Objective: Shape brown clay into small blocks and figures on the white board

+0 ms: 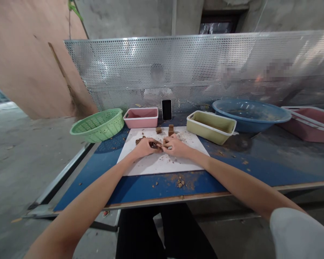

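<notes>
Over the white board (162,165), my left hand (145,148) curls round a dark brown, clay-like lump (153,145), partly hidden by the fingers. My right hand (176,146) meets it at the fingertips, closed in a pinch. Something thin and small shows at those fingers, but I cannot make out what it is. Behind the hands stand small brown blocks: a single block (158,130) and a stacked pair (171,128). More dark brown pieces (139,140) lie beside my left hand, and crumbs are scattered across the board.
A green basket (97,126), pink tray (142,122) and upright phone (166,109) stand behind the board. Rightward are an olive-green tray (210,131), blue basin (251,120) and pink containers (310,126). Brown fragments (180,183) lie near the blue table's (97,183) front edge. A perforated metal panel (189,79) rises behind.
</notes>
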`<control>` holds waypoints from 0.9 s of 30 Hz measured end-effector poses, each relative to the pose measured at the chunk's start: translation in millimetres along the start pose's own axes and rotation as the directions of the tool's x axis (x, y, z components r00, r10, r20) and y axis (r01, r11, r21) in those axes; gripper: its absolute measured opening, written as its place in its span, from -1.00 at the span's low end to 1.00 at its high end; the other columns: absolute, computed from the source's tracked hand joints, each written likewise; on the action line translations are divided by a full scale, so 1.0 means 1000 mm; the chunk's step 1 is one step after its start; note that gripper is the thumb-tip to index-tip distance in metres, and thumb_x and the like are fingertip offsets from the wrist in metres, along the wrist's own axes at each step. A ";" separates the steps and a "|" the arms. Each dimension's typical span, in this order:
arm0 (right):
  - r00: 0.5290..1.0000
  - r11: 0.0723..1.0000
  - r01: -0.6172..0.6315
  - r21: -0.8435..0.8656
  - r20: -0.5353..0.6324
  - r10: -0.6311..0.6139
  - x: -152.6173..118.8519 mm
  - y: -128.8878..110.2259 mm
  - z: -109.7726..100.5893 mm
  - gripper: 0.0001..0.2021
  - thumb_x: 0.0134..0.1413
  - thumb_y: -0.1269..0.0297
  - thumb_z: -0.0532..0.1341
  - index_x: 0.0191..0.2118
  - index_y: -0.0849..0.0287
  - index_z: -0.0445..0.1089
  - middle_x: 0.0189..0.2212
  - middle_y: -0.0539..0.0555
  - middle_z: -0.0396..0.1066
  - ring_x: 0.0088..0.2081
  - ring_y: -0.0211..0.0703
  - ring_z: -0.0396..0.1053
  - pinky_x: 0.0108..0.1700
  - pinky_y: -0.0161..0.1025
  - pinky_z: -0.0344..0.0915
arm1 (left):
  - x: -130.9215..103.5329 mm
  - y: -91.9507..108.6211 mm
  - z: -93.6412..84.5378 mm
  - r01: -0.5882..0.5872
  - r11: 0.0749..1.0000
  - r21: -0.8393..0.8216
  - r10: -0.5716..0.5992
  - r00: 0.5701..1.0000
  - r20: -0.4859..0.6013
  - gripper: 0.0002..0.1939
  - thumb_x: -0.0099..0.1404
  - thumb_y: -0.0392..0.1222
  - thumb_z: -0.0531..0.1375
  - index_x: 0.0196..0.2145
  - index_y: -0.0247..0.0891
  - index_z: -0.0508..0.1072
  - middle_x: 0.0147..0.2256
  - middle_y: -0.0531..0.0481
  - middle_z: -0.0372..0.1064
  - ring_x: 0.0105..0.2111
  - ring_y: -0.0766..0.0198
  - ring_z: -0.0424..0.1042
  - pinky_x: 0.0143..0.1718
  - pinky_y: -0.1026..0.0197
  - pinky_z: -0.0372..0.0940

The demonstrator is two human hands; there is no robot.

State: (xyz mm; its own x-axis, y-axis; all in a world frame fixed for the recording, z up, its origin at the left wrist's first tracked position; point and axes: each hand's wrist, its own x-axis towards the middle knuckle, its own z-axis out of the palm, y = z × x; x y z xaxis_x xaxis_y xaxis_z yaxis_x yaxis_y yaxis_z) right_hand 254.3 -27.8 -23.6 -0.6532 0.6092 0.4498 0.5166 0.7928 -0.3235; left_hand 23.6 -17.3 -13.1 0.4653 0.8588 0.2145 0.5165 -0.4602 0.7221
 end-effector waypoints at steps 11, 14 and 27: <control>0.986 0.998 -0.050 -0.033 -0.162 0.044 -0.005 0.019 -0.013 -0.63 0.46 0.19 0.08 -0.34 0.12 0.54 -0.23 0.16 0.50 -0.08 0.02 0.40 0.16 0.11 0.16 | 0.002 0.005 0.009 -0.163 0.969 0.187 0.169 0.985 -0.017 -0.61 0.14 0.02 0.47 -0.12 -0.21 0.63 -0.15 -0.11 0.61 -0.12 0.03 0.49 0.05 0.04 0.29; 0.990 0.999 -0.026 -0.042 -0.138 0.020 -0.007 0.019 -0.018 -0.60 0.49 0.17 0.03 -0.29 0.11 0.56 -0.21 0.16 0.50 -0.09 0.02 0.39 0.13 0.10 0.17 | 0.002 0.007 0.004 -0.173 0.960 0.220 0.180 0.984 -0.008 -0.51 0.15 0.01 0.46 0.00 -0.21 0.60 -0.12 -0.13 0.60 -0.09 0.00 0.47 0.12 -0.01 0.24; 0.996 0.985 0.064 -0.159 0.077 -0.052 -0.005 0.007 -0.013 -0.57 0.51 0.21 -0.02 -0.24 0.15 0.57 -0.25 0.17 0.51 -0.21 -0.03 0.32 0.03 0.03 0.11 | -0.003 0.006 -0.014 -0.117 0.993 0.016 0.114 0.986 0.120 -0.41 0.10 -0.09 0.47 0.11 -0.18 0.56 0.04 -0.15 0.59 0.00 0.04 0.54 0.07 0.08 0.36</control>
State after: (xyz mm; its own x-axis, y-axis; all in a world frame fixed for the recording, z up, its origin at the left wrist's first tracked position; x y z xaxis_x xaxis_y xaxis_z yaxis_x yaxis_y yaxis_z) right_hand 267.8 -25.7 -17.2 -0.7196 0.5671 0.4007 0.5557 0.8163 -0.1573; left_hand 14.8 -18.9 -0.2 0.6044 0.7671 0.2151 0.4700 -0.5613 0.6812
